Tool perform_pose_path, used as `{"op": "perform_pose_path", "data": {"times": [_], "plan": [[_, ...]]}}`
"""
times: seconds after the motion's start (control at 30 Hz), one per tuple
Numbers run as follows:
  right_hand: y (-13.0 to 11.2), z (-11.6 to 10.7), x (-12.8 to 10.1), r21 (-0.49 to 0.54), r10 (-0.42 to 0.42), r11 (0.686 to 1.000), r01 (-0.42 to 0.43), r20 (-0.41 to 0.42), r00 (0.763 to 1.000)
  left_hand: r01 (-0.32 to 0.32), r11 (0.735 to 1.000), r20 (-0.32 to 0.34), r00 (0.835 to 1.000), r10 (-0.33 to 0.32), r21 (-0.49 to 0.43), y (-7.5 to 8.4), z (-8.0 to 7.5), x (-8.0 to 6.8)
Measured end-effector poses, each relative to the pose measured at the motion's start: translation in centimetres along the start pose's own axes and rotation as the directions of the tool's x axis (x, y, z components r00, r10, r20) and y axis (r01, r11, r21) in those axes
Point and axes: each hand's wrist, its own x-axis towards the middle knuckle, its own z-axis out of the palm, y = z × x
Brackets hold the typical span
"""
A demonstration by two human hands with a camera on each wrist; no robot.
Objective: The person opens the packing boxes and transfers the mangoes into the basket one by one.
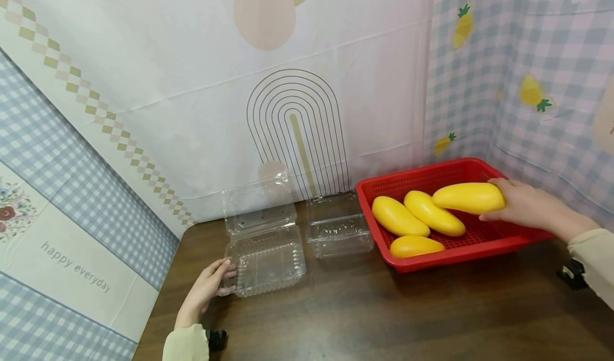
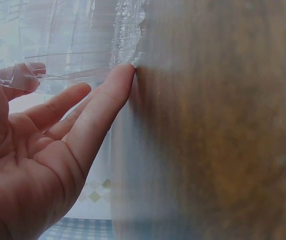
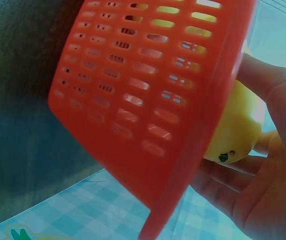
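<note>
mango point(image 1: 467, 198) in right hand point(image 1: 527, 207)

Your head camera looks down across the counter point(image 1: 364, 307). Your left wrist camera sits close against the clear box point(image 2: 73, 45); your right wrist camera sits just outside the red basket point(image 3: 148, 95).

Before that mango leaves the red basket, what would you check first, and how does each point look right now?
1. Right hand grips the lifted mango: ok.
2. Open clamshell box has its lid up and base empty: ok.
3. Left hand steadies that box with straight fingers: ok.
4. Table between the red basket and box is free: ok.
5. Second clamshell box open or closed: cannot tell.
</note>
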Motion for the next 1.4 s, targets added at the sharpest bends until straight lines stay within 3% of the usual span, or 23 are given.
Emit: {"op": "perform_pose_path", "data": {"times": [0.73,1.4], "plan": [[1.3,0.9,-1.1,0.016,0.055,0.998,-0.056,0.021,0.998,0.0,1.0,0.01,1.0,0.0,-0.001,0.0,0.1,0.1],[1.0,1.7,-1.7,0.055,0.093,0.993,-0.104,0.168,0.981,-0.006,1.0,0.013,1.0,0.005,0.01,-0.1,-0.2,-0.3]]}}
